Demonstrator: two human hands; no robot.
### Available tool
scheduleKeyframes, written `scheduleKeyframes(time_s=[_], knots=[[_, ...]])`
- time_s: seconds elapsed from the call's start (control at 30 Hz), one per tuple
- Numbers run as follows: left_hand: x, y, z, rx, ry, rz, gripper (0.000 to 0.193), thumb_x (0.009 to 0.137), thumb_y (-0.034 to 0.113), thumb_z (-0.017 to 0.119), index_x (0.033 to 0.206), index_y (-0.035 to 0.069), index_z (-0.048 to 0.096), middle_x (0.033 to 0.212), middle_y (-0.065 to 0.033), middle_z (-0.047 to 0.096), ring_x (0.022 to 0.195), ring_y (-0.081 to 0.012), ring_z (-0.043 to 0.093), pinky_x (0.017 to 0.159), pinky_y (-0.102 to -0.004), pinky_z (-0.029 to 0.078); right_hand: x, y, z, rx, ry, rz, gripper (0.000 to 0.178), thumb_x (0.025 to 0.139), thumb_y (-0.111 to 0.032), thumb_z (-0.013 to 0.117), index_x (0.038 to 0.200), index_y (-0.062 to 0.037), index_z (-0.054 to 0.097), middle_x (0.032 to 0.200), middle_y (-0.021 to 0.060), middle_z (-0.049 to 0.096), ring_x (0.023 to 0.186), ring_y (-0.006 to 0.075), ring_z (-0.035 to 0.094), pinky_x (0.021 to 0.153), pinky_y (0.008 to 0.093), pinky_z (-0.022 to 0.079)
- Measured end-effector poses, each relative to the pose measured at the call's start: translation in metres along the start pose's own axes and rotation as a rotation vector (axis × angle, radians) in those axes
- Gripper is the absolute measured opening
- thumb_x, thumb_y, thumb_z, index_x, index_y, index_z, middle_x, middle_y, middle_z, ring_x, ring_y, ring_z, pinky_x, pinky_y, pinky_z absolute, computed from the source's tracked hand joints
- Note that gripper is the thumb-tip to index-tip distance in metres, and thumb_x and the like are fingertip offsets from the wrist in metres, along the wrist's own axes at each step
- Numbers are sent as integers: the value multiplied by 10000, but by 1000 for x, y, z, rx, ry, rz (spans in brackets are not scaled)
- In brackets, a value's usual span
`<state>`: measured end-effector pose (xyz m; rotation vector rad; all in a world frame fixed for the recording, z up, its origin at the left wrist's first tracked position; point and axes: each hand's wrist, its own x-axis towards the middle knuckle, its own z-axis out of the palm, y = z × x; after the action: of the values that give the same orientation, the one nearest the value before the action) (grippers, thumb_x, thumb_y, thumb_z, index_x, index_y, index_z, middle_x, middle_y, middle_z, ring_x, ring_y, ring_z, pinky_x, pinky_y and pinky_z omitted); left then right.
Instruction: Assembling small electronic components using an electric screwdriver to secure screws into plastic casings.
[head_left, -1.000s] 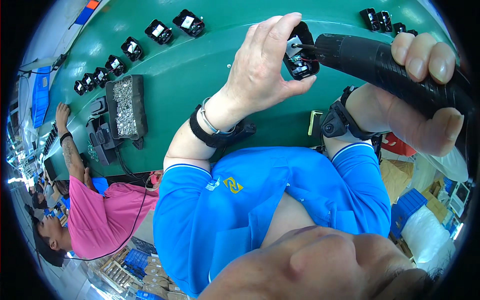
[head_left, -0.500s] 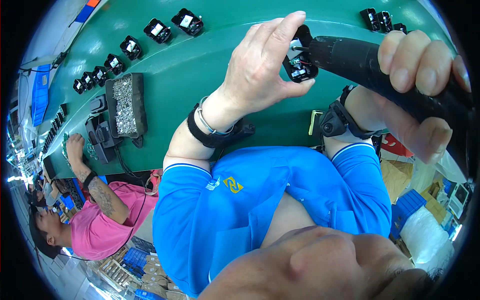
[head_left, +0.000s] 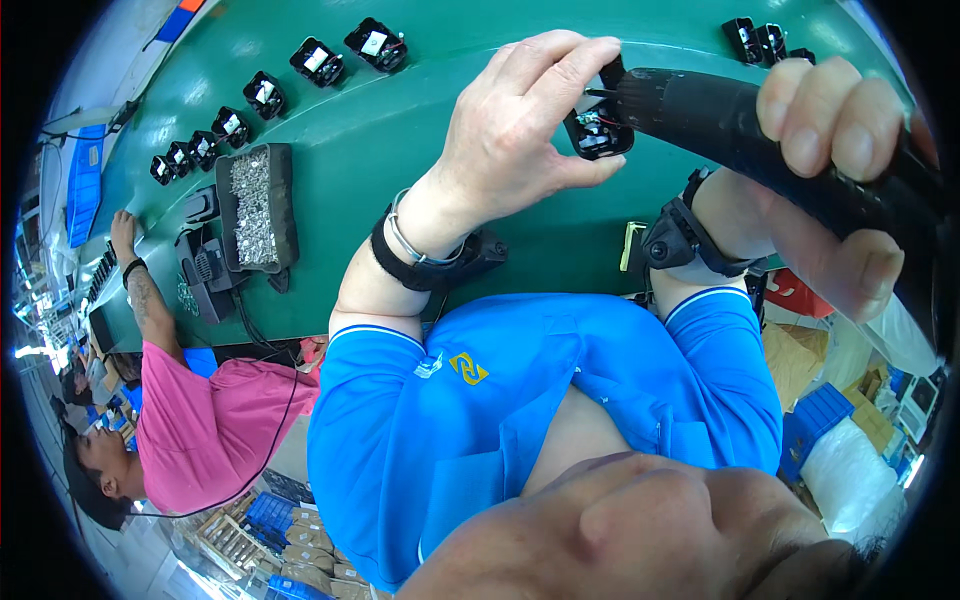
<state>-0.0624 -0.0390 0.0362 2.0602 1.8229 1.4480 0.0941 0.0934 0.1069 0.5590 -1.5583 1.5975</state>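
Note:
Between the thumb and fingers of my left hand [head_left: 520, 125] is a small black housing [head_left: 603, 138] with wires and a pale part inside. My right hand [head_left: 840, 150] is wrapped round a black power screwdriver [head_left: 700, 105]. Its bit points left into the housing, near the upper part of the opening; whether the tip sits on a screw I cannot make out. To the left of my left arm stands a dark tray [head_left: 257, 205] heaped with small metal screws.
Several similar black housings [head_left: 318, 62] stand in a curved row at the far left of the green table [head_left: 430, 130]; more housings [head_left: 742, 42] sit at the far right. Beside the screw tray are black devices [head_left: 205, 262] with cables. A co-worker in a pink shirt [head_left: 215, 430] is at the left.
The screwdriver and the housing have shifted only slightly, with both still in my hands. The co-worker's arm has reached farther away along the table.

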Motion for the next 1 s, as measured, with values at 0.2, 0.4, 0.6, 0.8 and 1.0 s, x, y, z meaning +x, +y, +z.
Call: scheduleKeyframes(time_s=[0.2, 0.4, 0.6, 0.8, 1.0], knots=[[6, -48, -13, 361, 24, -8, 595, 604, 217, 755, 1143, 67, 551, 1098, -112, 562, 1002, -312, 507, 864, -392, 429, -23, -21, -17, 176, 354, -124, 393, 720, -411, 707, 1016, -166, 622, 949, 27, 578, 824, 150, 550, 749, 310, 413], [-21, -113, -14, 364, 2, -354, 559, 590, 185, 752, 1094, 38, 560, 1123, -147, 528, 1044, -341, 488, 899, -397, 418, -8, -12, -8, 151, 223, -35, 392, 719, -409, 708, 1016, -168, 623, 950, 27, 578, 827, 150, 551, 753, 308, 414], [-31, -125, -12, 477, -19, -402, 633, 653, 184, 747, 1184, 4, 454, 1207, -239, 443, 1123, -379, 448, 938, -418, 400, -3, -13, -3, 132, 205, -12, 390, 718, -406, 709, 1015, -169, 624, 950, 27, 579, 830, 150, 552, 756, 306, 414], [-24, -103, -22, 430, -221, -306, 286, 704, 211, 725, 959, 97, 666, 1003, -73, 622, 975, -268, 531, 841, -365, 444, -5, -12, -1, 130, 207, -6, 389, 716, -404, 710, 1015, -171, 624, 951, 27, 579, 832, 151, 553, 760, 304, 414], [-32, -91, -19, 370, -547, -272, 203, 690, 176, 719, 875, 96, 692, 882, -59, 627, 911, -249, 539, 822, -348, 451, -6, -14, 1, 130, 211, -8, 387, 715, -402, 712, 1015, -173, 625, 951, 27, 580, 835, 151, 553, 763, 302, 415]])
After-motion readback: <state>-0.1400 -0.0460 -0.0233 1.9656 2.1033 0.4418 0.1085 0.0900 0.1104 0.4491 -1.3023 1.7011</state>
